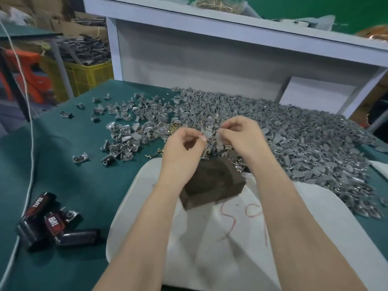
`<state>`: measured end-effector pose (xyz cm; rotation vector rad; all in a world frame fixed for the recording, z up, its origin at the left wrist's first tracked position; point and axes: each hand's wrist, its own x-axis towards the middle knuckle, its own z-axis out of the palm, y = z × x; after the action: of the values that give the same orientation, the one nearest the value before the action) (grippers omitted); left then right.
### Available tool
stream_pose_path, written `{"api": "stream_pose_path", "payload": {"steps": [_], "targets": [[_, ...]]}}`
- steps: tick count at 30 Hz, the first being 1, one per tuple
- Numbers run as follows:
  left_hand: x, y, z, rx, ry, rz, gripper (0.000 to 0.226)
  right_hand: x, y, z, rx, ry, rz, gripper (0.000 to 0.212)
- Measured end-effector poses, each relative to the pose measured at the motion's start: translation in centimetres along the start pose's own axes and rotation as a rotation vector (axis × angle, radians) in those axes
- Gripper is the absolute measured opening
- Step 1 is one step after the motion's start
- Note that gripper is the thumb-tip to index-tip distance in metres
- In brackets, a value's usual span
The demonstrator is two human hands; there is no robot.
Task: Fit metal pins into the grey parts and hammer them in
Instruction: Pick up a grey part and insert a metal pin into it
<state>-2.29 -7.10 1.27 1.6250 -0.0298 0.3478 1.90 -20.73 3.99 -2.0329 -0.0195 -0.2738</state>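
1. My right hand (pixel 241 133) has its fingers curled round a grey part (pixel 220 141), held up just over the dark block (pixel 212 185).
2. My left hand (pixel 184 143) is right next to it, thumb and forefinger pinched narrow. It's too blurry to tell what's between them, tbh.
3. The block sits on a white cloth (pixel 210 238) on the green desk (pixel 63 175).
4. There's a huge pile of grey parts (pixel 304 139) behind and to my right, and some brass pins (pixel 174 128) just past my left hand.
5. Black-and-red boxes (pixel 48 217) lie off to my left, near a white cable (pixel 31 143).
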Motion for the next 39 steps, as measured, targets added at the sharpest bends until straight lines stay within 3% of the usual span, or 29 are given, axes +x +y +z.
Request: {"api": "stream_pose_path", "payload": {"steps": [4,7,15,23,26,29,32,39], "targets": [[-1.0,-0.2,1.1,0.606,-0.247,0.058,0.016,-3.0,1.6,-3.6,0.127,-0.019,0.024,0.022],[-1.4,-0.1,1.2,0.782,-0.287,0.072,0.011,-4.5,2.3,-3.6,0.028,-0.052,-0.043,0.030],[-1.2,0.1,1.4,0.533,-0.298,0.186,0.009,-5.1,2.8,-1.2,0.053,-0.046,-0.127,0.031],[-1.5,0.3,1.5,0.556,-0.221,0.275,0.011,-5.2,2.8,-0.8,0.089,0.032,-0.088,0.023],[-1.3,0.2,1.0,0.614,-0.212,0.221,0.011,-5.2,3.0,-1.1,-0.113,0.052,-0.133,0.020],[-1.0,-0.1,0.6,0.681,-0.292,0.151,0.010,-5.6,2.9,-1.1,-0.370,-0.033,-0.187,0.014],[-1.1,-0.2,0.7,0.732,-0.357,0.147,0.010,-5.9,2.4,-0.8,-0.492,-0.098,-0.247,0.007],[-1.1,-0.3,0.8,0.756,-0.350,0.187,0.011,-5.9,1.6,-0.3,-0.779,-0.093,-0.262,0.013]]}}
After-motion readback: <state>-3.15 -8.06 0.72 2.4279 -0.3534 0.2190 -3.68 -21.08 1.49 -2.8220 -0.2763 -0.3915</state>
